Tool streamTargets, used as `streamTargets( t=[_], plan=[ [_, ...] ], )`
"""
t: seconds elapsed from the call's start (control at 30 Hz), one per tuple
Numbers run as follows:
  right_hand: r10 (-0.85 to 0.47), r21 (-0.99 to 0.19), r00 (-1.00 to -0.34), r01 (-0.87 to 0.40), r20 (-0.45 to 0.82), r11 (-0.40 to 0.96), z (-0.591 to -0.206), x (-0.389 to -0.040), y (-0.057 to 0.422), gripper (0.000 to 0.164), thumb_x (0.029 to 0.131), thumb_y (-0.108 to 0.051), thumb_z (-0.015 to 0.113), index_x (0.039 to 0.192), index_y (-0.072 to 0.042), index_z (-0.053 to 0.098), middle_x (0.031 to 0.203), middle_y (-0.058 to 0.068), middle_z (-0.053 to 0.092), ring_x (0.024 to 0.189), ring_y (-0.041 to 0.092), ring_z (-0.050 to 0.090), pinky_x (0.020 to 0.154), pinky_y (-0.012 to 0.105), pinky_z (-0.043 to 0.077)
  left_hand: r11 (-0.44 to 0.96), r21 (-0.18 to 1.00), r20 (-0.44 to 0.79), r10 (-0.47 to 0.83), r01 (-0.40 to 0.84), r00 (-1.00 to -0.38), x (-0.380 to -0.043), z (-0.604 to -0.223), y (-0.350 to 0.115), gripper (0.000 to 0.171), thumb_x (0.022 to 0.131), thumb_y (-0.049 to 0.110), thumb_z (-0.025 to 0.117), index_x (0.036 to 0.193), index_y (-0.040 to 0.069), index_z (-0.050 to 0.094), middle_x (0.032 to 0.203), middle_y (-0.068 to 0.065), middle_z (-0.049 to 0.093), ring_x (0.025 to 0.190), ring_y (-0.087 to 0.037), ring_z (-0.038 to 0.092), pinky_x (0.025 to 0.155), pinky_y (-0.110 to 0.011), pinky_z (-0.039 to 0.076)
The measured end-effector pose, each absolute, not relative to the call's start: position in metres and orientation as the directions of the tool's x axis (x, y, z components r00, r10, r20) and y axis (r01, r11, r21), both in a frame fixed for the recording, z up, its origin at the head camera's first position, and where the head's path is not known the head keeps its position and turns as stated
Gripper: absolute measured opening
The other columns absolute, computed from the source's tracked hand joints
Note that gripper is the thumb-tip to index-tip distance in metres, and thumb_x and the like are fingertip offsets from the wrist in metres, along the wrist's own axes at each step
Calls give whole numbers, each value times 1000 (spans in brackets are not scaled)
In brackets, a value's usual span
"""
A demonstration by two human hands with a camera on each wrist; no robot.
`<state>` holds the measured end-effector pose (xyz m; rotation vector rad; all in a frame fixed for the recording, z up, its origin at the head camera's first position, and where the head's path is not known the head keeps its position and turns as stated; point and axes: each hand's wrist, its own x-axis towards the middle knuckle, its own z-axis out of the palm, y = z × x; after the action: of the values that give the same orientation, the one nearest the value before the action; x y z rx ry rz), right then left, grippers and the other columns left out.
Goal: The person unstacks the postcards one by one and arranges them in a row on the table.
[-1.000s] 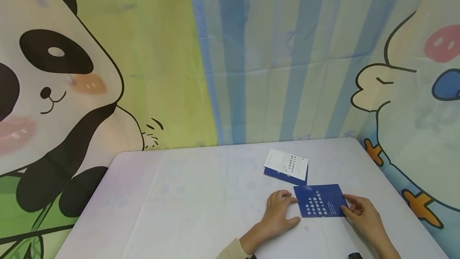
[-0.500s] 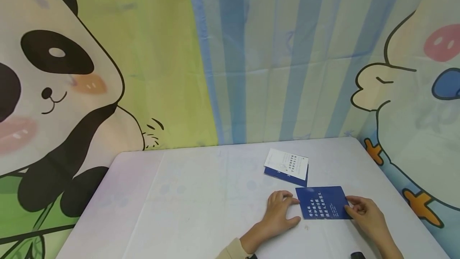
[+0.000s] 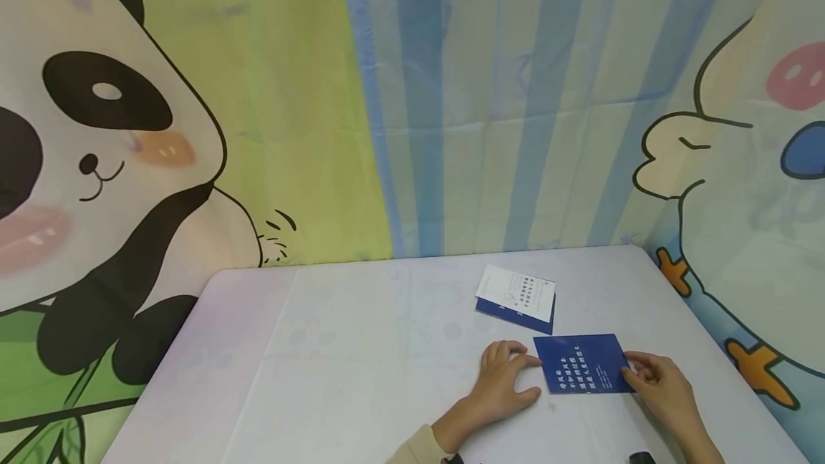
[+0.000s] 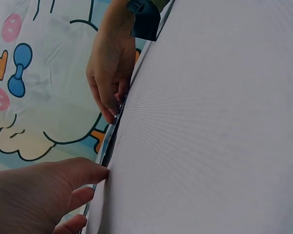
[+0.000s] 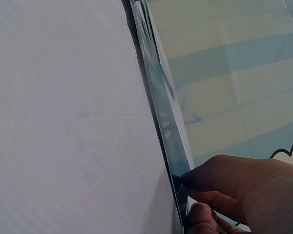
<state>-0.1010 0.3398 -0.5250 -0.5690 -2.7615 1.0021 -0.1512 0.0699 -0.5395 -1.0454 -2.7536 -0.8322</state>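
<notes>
Work appears partway: right hand [image 3: 664, 387] pinches the blue card [image 3: 581, 365], not yet released; left hand [image 3: 501, 385], loosely spread, adjoins its opposite edge; white card [image 3: 515, 291] lies stacked beyond both.

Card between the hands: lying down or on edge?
Lying down: the card shows its printed face upward in the head view, the right hand pinching its edge.

R hand [image 3: 665, 387] pinches blue card [image 3: 583, 364] w/ white text by its R edge; L hand [image 3: 503, 384], thumb apart from fingers, at card's L edge — can't tell if touching; behind, on white desk [image 3: 348, 356], a white card [image 3: 515, 292] lies partly over 2nd blue card [image 3: 512, 315]; dk. object [image 3: 642, 457] cut off at bottom; backdrop [image 3: 271, 92] — panda [image 3: 109, 156] L, pale cartoon figure [image 3: 754, 235] R.
</notes>
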Motion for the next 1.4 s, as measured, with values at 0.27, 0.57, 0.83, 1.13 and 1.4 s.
streamTargets(
  t=[0.27, 0.57, 0.83, 1.13, 1.4],
  plan=[
    [385, -636, -922, 268, 50, 724, -525, -102, 339, 36, 88, -8, 64, 117, 12, 60, 91, 15, 51, 77, 22, 46, 57, 23, 35, 627, 459, 242, 593, 630, -768, -154, -541, 70, 38, 85, 35, 70, 122, 27, 66, 127, 5, 47, 123, -15, 35, 107, -39, 29],
    [413, -640, -909, 288, 50, 712, -525, -105, 339, 33, 94, -11, 56, 117, 12, 61, 94, 19, 57, 78, 24, 50, 56, 21, 40, 604, 482, 261, 594, 635, -761, -159, -540, 66, 39, 85, 36, 70, 121, 22, 65, 125, 6, 50, 121, -13, 40, 108, -37, 30],
    [452, -645, -882, 269, 134, 716, -521, -106, 335, 30, 92, -9, 56, 113, 11, 65, 90, 18, 58, 75, 22, 49, 54, 20, 38, 528, 664, 206, 551, 529, -809, -174, -536, 52, 33, 90, 27, 68, 122, 20, 63, 116, 8, 56, 110, -6, 47, 101, -33, 34],
    [526, -708, -842, 301, 116, 639, -510, -111, 323, 29, 92, -10, 56, 115, 4, 66, 100, 19, 58, 79, 17, 47, 57, 12, 36, 412, 830, 167, 461, 376, -872, -203, -532, 24, 33, 92, 25, 66, 124, 19, 62, 122, 5, 56, 115, -11, 53, 102, -33, 41],
    [448, -724, -870, 174, 204, 668, -508, -119, 309, 24, 93, -8, 58, 112, 2, 68, 104, 19, 59, 75, -5, 40, 62, 3, 33, 393, 843, 261, 296, 367, -919, -222, -541, 23, 29, 88, 17, 68, 116, 12, 65, 116, -2, 56, 112, -19, 46, 96, -32, 40]
  ],
)
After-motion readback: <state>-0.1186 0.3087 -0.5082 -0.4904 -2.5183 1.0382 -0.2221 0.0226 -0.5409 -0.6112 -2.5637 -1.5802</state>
